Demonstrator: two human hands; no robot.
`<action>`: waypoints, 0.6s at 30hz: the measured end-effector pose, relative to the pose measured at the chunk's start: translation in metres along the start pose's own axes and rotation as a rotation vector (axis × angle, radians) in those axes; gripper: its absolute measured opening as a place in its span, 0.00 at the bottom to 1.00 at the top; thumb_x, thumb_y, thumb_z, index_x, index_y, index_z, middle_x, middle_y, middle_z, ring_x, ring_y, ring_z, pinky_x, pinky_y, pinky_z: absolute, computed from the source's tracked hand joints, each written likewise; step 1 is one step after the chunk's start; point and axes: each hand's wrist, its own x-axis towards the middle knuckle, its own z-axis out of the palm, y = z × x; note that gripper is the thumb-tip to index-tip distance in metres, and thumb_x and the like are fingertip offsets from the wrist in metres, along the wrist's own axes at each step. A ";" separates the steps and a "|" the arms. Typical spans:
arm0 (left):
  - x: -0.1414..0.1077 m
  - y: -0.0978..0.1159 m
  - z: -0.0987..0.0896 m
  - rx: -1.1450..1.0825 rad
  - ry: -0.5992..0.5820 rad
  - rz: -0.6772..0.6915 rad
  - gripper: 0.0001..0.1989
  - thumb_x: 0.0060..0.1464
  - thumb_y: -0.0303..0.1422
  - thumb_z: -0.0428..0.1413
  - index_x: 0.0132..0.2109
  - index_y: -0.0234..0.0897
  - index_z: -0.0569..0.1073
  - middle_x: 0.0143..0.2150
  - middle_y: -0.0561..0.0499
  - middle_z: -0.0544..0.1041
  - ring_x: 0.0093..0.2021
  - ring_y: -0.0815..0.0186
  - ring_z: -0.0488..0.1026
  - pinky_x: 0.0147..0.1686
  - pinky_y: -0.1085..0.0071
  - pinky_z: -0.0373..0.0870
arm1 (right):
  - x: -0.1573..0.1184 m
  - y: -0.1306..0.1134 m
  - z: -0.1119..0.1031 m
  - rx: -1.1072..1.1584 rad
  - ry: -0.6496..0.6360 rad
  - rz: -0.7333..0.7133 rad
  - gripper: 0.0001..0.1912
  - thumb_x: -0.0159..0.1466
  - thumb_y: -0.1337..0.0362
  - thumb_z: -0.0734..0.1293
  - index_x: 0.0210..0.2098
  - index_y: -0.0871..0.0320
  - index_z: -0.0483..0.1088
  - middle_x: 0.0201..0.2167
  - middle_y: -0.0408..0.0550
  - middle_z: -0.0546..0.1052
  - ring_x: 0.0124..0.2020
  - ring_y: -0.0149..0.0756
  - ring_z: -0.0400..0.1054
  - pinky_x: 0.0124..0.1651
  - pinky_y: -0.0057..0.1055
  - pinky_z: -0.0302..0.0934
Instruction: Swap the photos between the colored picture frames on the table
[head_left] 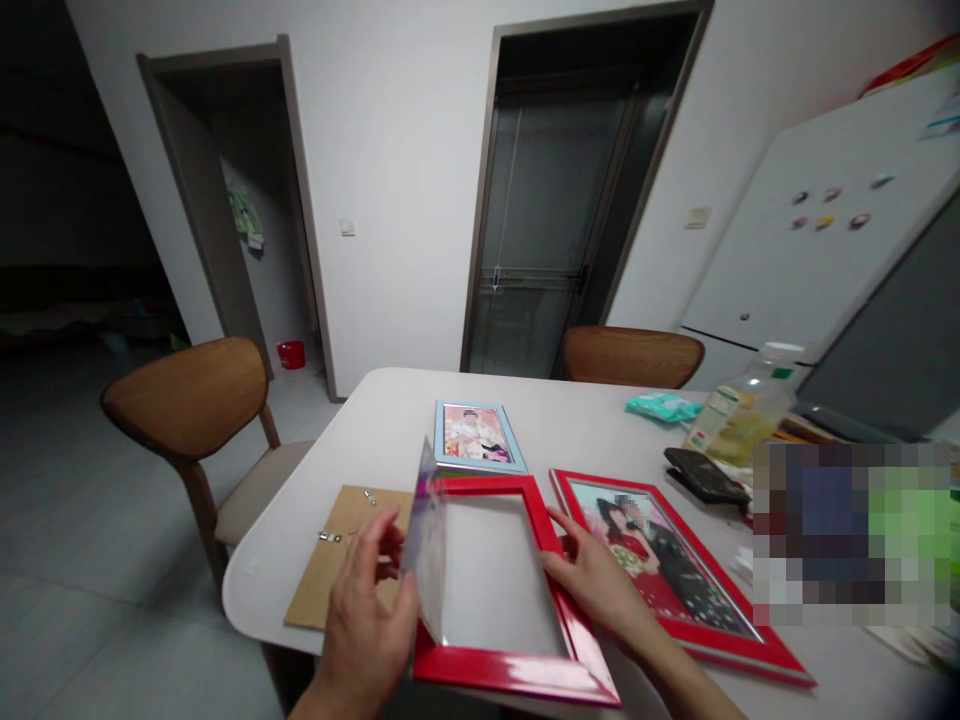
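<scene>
A red picture frame point(525, 672) is tilted up at the table's front edge, and its opening shows only a pale surface. My right hand point(589, 580) grips the frame's right side, thumb and fingers around the border. Along the frame's left side a thin glossy sheet point(426, 545) with a purplish tint stands nearly edge-on. My left hand point(367, 600) is closed at the sheet's left edge, with its fingers curled behind and partly hidden. Beneath the left hand lies a brown backing board point(322, 570) with metal clips.
A second red frame point(720, 600) holding a couple's photo lies on the right. A light-blue frame point(517, 455) with a photo lies farther back. A bottle point(739, 405), black phone-like object point(705, 477) and teal packet point(664, 406) occupy the right of the table point(259, 590). Chairs point(191, 400) stand around it.
</scene>
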 end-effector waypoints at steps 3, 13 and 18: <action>-0.005 -0.027 -0.015 -0.158 0.038 -0.260 0.21 0.45 0.31 0.50 0.49 0.36 0.59 0.37 0.50 0.69 0.36 0.65 0.70 0.34 0.70 0.69 | 0.004 0.013 0.005 -0.301 0.040 -0.045 0.29 0.52 0.64 0.56 0.53 0.67 0.56 0.30 0.51 0.73 0.29 0.37 0.67 0.35 0.31 0.57; -0.027 -0.069 -0.021 0.275 -0.142 -0.116 0.18 0.45 0.31 0.50 0.45 0.34 0.65 0.39 0.45 0.72 0.36 0.60 0.71 0.36 0.65 0.70 | 0.006 0.023 0.013 -0.500 0.041 -0.167 0.22 0.53 0.66 0.56 0.48 0.65 0.62 0.41 0.56 0.70 0.42 0.41 0.64 0.46 0.34 0.55; -0.031 -0.075 -0.017 0.470 -0.187 0.125 0.18 0.45 0.27 0.49 0.47 0.34 0.64 0.44 0.43 0.71 0.45 0.58 0.68 0.43 0.62 0.67 | 0.002 0.012 0.020 -0.370 0.158 -0.311 0.20 0.53 0.63 0.58 0.43 0.63 0.66 0.45 0.58 0.67 0.46 0.44 0.60 0.49 0.39 0.52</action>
